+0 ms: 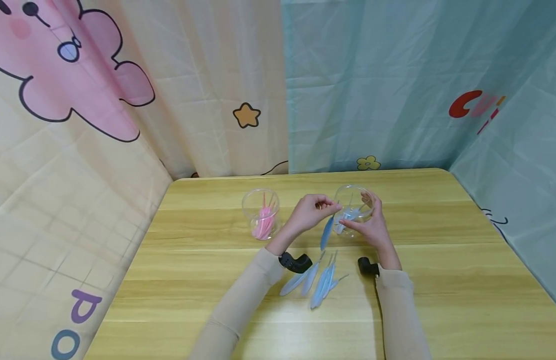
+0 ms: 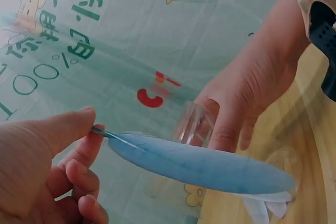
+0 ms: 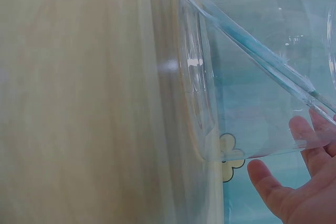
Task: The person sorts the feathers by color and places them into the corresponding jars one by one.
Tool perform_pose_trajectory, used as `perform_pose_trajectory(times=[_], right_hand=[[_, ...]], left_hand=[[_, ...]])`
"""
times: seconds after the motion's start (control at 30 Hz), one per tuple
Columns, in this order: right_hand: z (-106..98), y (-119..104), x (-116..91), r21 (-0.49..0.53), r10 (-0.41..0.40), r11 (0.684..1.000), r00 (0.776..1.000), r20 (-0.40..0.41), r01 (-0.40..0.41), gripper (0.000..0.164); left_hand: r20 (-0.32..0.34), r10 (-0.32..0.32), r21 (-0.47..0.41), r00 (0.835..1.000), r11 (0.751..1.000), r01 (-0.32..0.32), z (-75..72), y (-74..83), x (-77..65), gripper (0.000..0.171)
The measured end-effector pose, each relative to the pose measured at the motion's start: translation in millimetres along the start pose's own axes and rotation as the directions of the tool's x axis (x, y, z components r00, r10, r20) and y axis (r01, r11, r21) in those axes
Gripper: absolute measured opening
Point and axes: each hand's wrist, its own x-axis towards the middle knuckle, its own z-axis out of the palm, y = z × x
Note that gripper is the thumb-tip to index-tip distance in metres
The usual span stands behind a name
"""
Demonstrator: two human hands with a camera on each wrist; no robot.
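In the head view my left hand pinches a blue feather by its quill between thumb and forefinger. The vane hangs down beside a clear plastic cup; in the left wrist view the same feather stretches out to the right. My right hand holds that cup at its right side, thumb in front and fingers behind. Inside the cup lie several pale blue feathers. The right wrist view shows fingertips against the cup wall.
A second clear cup, to the left, contains several pink feathers. Several loose pale blue feathers lie on the wooden table between my forearms. Printed curtains hang behind and beside the table.
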Motion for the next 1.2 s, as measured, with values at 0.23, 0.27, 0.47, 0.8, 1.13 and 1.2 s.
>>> perform_pose_trajectory(times=[0.23,0.27,0.47,0.8,1.13,1.2], right_hand=[[0,-1,-1,0.001,-0.012,1.0,1.0,-0.005,0.012,0.102],[0,-1,-1,-0.001,-0.011,1.0,1.0,-0.007,0.011,0.101],[1,-2,-3,-0.015,0.004,1.0,1.0,-0.016,-0.004,0.103],[1,-3,-2,-0.03,-0.001,1.0,1.0,-0.014,0.001,0.104],[2,-3,-2,-0.023,0.015,1.0,1.0,-0.008,-0.016,0.105],[1,-2,-2,-0.017,0.011,1.0,1.0,-0.009,-0.012,0.105]], left_hand=[[-0.141,0.034,-0.264,0.989,0.962,-0.071,7.3,13.8,23.3,0.023],[-0.172,0.038,-0.289,0.984,0.953,-0.088,9.5,14.4,27.1,0.023],[-0.351,0.034,-0.4,0.936,0.898,-0.183,21.7,17.6,42.7,0.024],[-0.381,-0.002,-0.436,0.924,0.882,-0.178,30.7,2.2,51.0,0.025],[-0.261,-0.005,-0.374,0.965,0.922,-0.096,27.0,-21.8,33.1,0.024],[-0.244,-0.02,-0.353,0.969,0.933,-0.07,24.9,-26.9,27.6,0.025]])
